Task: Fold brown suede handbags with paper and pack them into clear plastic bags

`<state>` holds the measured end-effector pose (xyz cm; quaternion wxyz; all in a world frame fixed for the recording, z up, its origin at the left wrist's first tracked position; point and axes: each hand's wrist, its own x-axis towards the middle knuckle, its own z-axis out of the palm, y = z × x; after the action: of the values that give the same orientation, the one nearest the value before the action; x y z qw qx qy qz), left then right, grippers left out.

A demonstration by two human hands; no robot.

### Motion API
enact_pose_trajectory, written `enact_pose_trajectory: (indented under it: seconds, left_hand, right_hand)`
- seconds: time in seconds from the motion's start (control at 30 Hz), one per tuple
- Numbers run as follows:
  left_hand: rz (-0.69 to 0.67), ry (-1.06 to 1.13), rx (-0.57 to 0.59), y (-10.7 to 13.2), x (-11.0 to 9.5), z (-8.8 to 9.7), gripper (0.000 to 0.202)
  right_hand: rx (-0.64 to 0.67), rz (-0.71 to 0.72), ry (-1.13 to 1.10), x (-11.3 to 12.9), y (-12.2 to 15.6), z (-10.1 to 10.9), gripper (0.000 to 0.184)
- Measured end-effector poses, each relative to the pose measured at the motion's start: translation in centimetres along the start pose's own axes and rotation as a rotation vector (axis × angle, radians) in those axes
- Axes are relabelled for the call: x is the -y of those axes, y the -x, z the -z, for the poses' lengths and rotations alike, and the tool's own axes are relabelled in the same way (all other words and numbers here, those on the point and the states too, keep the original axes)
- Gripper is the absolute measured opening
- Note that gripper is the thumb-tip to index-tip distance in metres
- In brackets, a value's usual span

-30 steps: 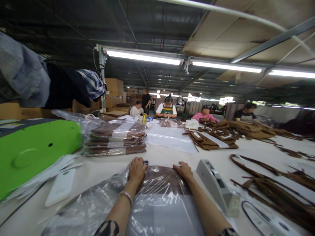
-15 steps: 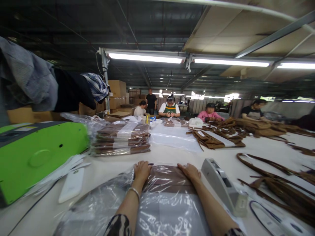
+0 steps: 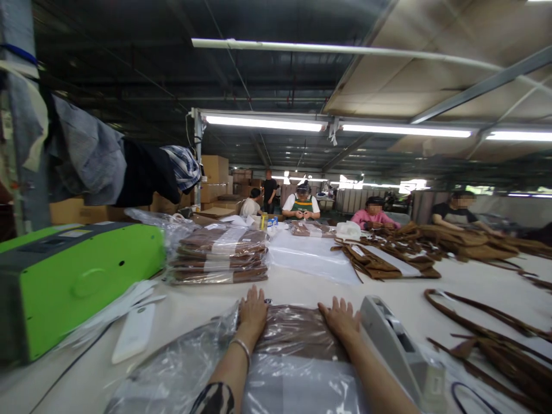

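Note:
A folded brown garment in a clear plastic bag (image 3: 293, 339) lies on the white table in front of me. My left hand (image 3: 253, 312) rests flat on its far left corner, fingers stretched out. My right hand (image 3: 342, 317) lies flat on its far right corner, fingers spread. A bracelet sits on my left wrist. Loose clear plastic (image 3: 172, 368) trails off to the left of the bag.
A grey tape dispenser (image 3: 397, 351) stands just right of my right hand. A green machine (image 3: 81, 276) is at the left, a white flat device (image 3: 133, 333) beside it. A stack of bagged brown garments (image 3: 219, 256) lies beyond. Brown straps (image 3: 487, 333) spread at right. Several people work at the far end.
Both hands went from curled over the bag's far edge to lying flat with fingers stretched. The view has tilted up slightly.

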<state>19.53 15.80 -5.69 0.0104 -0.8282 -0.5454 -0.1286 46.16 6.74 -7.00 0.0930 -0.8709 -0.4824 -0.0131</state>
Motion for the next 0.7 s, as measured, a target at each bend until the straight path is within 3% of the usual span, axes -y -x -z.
enact_pose_trajectory:
  seconds: [0.07,0.13,0.23,0.3,0.4,0.53,0.6,0.7]
  left_hand:
    - [-0.071,-0.009,-0.060,0.3,-1.1,1.1,0.054]
    - [-0.126,0.015,-0.079,1.1,-2.0,2.1,0.054]
    - [-0.146,0.082,0.014,3.3,-2.5,2.3,0.062]
    - [-0.151,0.106,0.095,4.8,-2.1,1.6,0.066]
    - [-0.132,0.120,0.154,6.2,-1.2,0.1,0.067]
    - [-0.132,0.144,0.153,6.2,-0.8,-0.5,0.063]
    - [-0.138,0.165,0.157,5.9,-0.9,0.2,0.060]
    - [-0.141,0.193,0.156,5.8,-0.9,2.1,0.060]
  right_hand:
    - [-0.051,-0.038,0.087,1.1,0.2,1.7,0.074]
    - [-0.071,0.014,0.101,2.1,0.9,3.5,0.074]
    - [-0.015,0.131,0.022,3.1,2.9,5.0,0.073]
    - [0.024,0.193,-0.009,3.0,4.6,4.6,0.072]
    - [0.070,0.199,-0.009,2.0,7.1,2.1,0.071]
    - [0.002,0.204,0.017,0.9,8.6,-0.6,0.068]
    - [-0.005,0.206,-0.017,0.8,8.6,-0.3,0.065]
    - [0.078,0.146,-0.124,1.0,8.2,2.0,0.063]
